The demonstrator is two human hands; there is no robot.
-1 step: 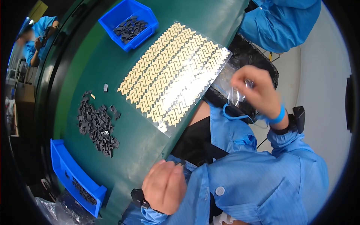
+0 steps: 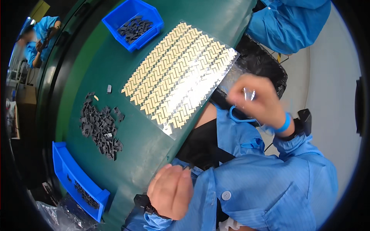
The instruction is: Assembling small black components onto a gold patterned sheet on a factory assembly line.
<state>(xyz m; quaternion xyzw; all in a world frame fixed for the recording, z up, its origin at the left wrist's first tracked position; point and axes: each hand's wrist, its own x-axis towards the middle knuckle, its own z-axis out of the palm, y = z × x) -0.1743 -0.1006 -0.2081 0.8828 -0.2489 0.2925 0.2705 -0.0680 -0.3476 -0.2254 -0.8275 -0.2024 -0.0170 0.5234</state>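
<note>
Near the table's front edge, my left hand (image 2: 171, 192) is closed, with a small dark grey piece (image 2: 189, 166) showing at its fingertips. My right hand (image 2: 259, 101) hovers beyond the table edge, over a black bag, its fingers curled into a pinch and blurred. A clear shine shows inside the curl, but what the fingers hold cannot be made out. Between the hands and the far side lies a clear sheet (image 2: 169, 73) covered in rows of cream-yellow angled pieces. To its left is a loose pile of small dark grey parts (image 2: 98, 127).
A blue bin (image 2: 133, 46) with dark parts stands at the back; another blue bin (image 2: 79, 181) sits front left. One grey part (image 2: 109, 89) lies apart from the pile. The black bag (image 2: 266, 63) hangs beside the table. A co-worker's blue sleeve (image 2: 289, 27) reaches in at upper right.
My right hand has shifted slightly left and down. My left hand has turned a little, and the dark piece at its fingertips shows more clearly.
</note>
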